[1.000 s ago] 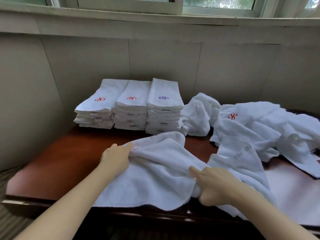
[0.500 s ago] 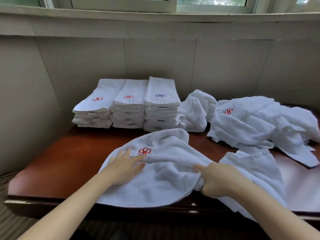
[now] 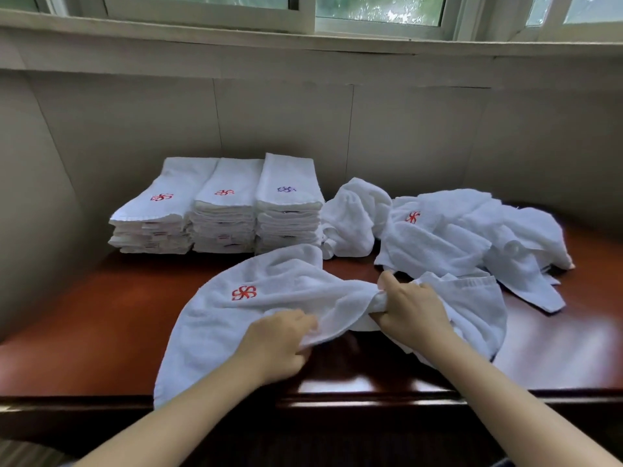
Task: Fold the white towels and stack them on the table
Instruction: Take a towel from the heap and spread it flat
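Gripping towel: left hand pinches its near edge, right hand clutches the bunched middle. Long axis runs side to side under both hands; flat end lies just beyond the left.

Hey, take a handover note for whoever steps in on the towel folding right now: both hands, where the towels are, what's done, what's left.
Left hand: grips the near edge of the spread towel.
Right hand: grips that towel's bunched middle.
Done: three folded stacks side by side at the back of the table.
Left: fold this towel and stack it, then work through the unfolded pile at the right.
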`<state>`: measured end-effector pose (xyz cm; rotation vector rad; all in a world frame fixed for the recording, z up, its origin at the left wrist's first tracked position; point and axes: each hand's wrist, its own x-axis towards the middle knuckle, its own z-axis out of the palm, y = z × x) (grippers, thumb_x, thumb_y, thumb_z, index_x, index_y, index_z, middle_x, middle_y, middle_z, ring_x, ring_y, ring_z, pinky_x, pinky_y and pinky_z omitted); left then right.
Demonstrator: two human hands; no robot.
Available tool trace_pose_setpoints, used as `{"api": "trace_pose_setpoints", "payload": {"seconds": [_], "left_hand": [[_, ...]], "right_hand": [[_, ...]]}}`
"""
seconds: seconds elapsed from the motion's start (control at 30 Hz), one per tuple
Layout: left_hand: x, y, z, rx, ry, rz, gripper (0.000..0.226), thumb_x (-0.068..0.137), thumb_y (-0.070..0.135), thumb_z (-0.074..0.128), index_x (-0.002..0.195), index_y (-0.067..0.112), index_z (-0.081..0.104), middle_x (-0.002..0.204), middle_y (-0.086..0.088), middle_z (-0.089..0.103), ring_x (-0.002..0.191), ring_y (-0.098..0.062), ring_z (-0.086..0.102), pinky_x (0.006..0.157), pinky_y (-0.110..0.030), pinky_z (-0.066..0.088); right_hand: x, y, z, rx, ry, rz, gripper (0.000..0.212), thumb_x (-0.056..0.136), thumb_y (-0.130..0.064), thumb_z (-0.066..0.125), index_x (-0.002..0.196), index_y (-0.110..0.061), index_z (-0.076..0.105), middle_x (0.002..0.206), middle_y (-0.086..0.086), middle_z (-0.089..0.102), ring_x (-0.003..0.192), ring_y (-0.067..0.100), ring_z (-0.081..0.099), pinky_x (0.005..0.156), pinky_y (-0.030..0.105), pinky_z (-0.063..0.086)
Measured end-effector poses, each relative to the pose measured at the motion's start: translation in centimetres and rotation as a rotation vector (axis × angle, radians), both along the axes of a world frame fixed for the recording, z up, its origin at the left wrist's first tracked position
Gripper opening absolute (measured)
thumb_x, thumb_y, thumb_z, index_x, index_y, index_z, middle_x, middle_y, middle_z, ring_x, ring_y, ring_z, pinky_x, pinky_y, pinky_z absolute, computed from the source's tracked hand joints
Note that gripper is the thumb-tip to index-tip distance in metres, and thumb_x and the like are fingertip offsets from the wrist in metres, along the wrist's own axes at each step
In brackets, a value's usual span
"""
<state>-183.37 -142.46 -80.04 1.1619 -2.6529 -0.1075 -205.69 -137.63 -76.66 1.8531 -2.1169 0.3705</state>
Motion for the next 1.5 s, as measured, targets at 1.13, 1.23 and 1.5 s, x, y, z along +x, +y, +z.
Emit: {"api": "trace_pose_setpoints", "payload": {"seconds": [1.13, 1.23, 1.5], "left_hand": [[10.6, -1.5, 26.3, -0.481, 0.982, 0.639, 0.029, 0.089, -0.001, 0.036, 0.101, 0.008, 0.06, 0.116, -0.025, 0.06, 0.103, -0.041, 0.058, 0.082, -0.039, 0.047], [10.7, 0.5, 26.6, -0.615, 0.909, 0.604, 0.028, 0.092, 0.005, 0.037, 0.104, 0.011, 0.062, 0.134, -0.025, 0.046, 0.111, -0.043, 0.05, 0.086, -0.041, 0.041], [10.1, -4.6, 25.8, -0.632, 0.814, 0.509, 0.03, 0.093, 0.005, 0.045, 0.119, 0.006, 0.061, 0.15, -0.029, 0.018, 0.131, -0.04, 0.036, 0.098, -0.041, 0.034]], "right_hand": [[-2.9, 6.6, 21.8, -0.782, -0.65, -0.254, 0.024, 0.095, -0.016, 0.045, 0.103, -0.008, 0.065, 0.099, 0.019, 0.068, 0.097, 0.042, 0.062, 0.088, 0.041, 0.05], [-1.4, 7.5, 22.3, -1.011, -0.627, -0.144, 0.023, 0.098, -0.015, 0.041, 0.097, 0.001, 0.057, 0.097, 0.022, 0.065, 0.092, 0.038, 0.059, 0.075, 0.031, 0.038], [-2.2, 1.9, 21.8, -1.03, -0.539, -0.087, 0.021, 0.096, -0.007, 0.041, 0.098, 0.008, 0.056, 0.102, 0.028, 0.058, 0.095, 0.037, 0.054, 0.075, 0.033, 0.03]]}}
